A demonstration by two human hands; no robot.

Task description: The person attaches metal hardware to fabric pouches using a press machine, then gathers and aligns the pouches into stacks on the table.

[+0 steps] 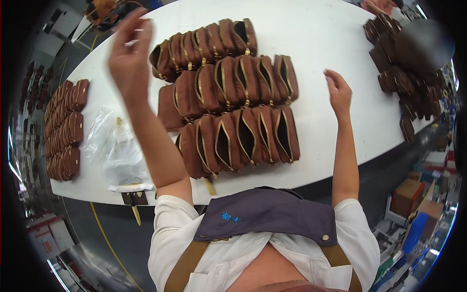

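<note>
Three rows of brown zippered pouches stand packed side by side on the white table: a back row [206,46], a middle row [228,85] and a front row [238,141]. Many of their gold zippers gape, showing dark insides. My left hand [130,63] is raised over the table, left of the back row, blurred, with its fingers loosely bent and apart and nothing visible in them. To the right of the middle row hovers my right hand [339,92], thumb and fingers loosely apart, apparently holding nothing. Neither hand touches a pouch.
Closed brown pouches [65,129] are stacked at the table's left end. Clear plastic bags [119,151] lie between them and the rows. Dark brown pouches [396,73] are heaped at the right. Part of another person [382,6] shows at the far edge. Boxes [408,197] stand beyond the table.
</note>
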